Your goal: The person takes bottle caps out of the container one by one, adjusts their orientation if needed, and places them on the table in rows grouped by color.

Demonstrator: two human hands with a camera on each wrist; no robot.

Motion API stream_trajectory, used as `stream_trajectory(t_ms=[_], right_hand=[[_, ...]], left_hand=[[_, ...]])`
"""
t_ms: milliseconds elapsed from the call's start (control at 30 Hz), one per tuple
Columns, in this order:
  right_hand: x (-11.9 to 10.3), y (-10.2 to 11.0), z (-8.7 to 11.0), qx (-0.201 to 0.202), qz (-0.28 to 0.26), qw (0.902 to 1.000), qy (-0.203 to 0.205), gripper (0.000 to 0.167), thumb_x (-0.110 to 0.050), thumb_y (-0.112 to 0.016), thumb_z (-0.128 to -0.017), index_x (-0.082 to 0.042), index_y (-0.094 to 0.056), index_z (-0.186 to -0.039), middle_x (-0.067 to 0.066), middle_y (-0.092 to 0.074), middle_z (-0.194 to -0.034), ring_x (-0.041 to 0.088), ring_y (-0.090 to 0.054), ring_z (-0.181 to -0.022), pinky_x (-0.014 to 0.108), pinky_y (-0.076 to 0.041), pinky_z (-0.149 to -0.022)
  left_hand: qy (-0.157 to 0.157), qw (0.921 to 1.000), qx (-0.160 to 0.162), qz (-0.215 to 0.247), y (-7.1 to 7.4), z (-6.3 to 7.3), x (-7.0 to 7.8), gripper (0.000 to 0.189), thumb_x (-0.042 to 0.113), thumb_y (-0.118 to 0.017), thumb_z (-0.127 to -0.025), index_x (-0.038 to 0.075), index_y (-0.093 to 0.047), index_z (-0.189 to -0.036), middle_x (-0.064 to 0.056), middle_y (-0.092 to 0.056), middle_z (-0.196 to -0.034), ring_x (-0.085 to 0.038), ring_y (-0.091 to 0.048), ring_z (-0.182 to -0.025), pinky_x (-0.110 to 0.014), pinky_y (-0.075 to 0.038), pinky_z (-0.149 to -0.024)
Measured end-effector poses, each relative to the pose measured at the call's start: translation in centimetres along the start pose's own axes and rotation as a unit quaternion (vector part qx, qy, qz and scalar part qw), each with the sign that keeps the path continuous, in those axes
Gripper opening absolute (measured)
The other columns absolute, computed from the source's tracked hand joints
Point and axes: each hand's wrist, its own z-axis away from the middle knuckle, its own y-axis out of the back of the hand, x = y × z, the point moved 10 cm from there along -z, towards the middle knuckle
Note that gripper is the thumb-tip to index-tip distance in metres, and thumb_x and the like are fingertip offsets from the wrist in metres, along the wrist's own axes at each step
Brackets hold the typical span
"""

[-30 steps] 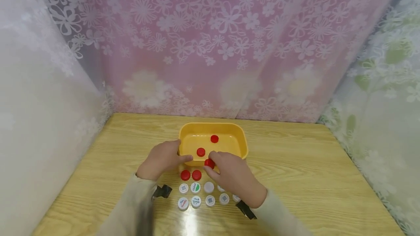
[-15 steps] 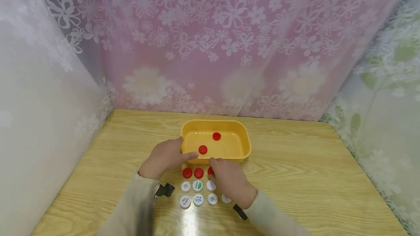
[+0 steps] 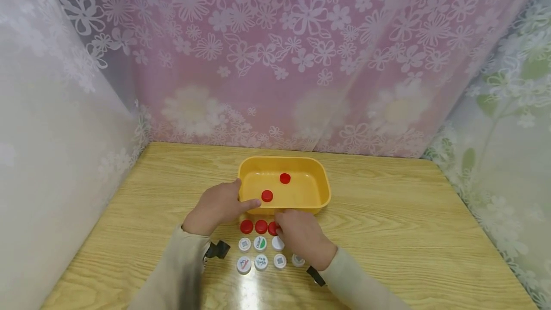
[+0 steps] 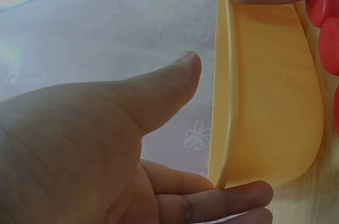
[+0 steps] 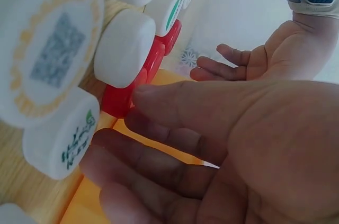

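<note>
My right hand [image 3: 303,236] pinches a red bottle cap [image 3: 273,228] between thumb and forefinger, low at the table beside two other red caps [image 3: 260,226]. In the right wrist view my thumb lies against that red cap [image 5: 117,99], the other fingers loosely bent. My left hand [image 3: 217,207] rests at the near left corner of a yellow basin [image 3: 320,195]. Seen from the left wrist, its fairly straight fingers touch the basin's outer wall [image 4: 275,97], and the thumb stands apart from the rim. Two red caps [image 3: 285,178] lie inside the basin.
Below the red caps, white bottle caps [image 3: 260,243] stand in two rows on the wooden table [image 3: 387,214], some printed. My right hand hides part of these rows. A pink flowered curtain [image 3: 258,61] hangs behind the table, with pale curtains at both sides.
My right hand has brought the red cap from the basin's front rim down to the table and slid it left towards the other two. My left hand stays at the basin.
</note>
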Motion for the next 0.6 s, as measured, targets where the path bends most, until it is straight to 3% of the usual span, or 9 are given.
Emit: stream_trajectory(t_ms=[433, 600], right_hand=[[0.6, -0.3, 0.2, -0.021, 0.004, 0.9998, -0.004, 0.022, -0.022, -0.078, -0.094, -0.014, -0.064, -0.08, -0.005, -0.049, -0.065, 0.012, -0.043, -0.056, 0.023, -0.04, -0.051], [0.6, 1.1, 0.6, -0.039, -0.043, 0.9982, 0.01, 0.021, -0.025, -0.076, -0.095, -0.014, -0.063, -0.081, -0.007, -0.051, -0.066, 0.012, -0.046, -0.059, 0.025, -0.041, -0.054]], left_hand=[[0.017, 0.9999, 0.0, 0.0, -0.1, -0.1, -0.2, 0.06, 0.056, -0.072, -0.093, 0.008, -0.061, -0.127, -0.002, -0.063, -0.09, -0.023, -0.057, -0.079, -0.038, -0.048, -0.072], [0.014, 0.9999, 0.004, -0.005, -0.2, 0.0, -0.3, 0.058, 0.044, -0.076, -0.093, 0.005, -0.06, -0.132, -0.004, -0.066, -0.095, -0.022, -0.057, -0.081, -0.04, -0.051, -0.077]])
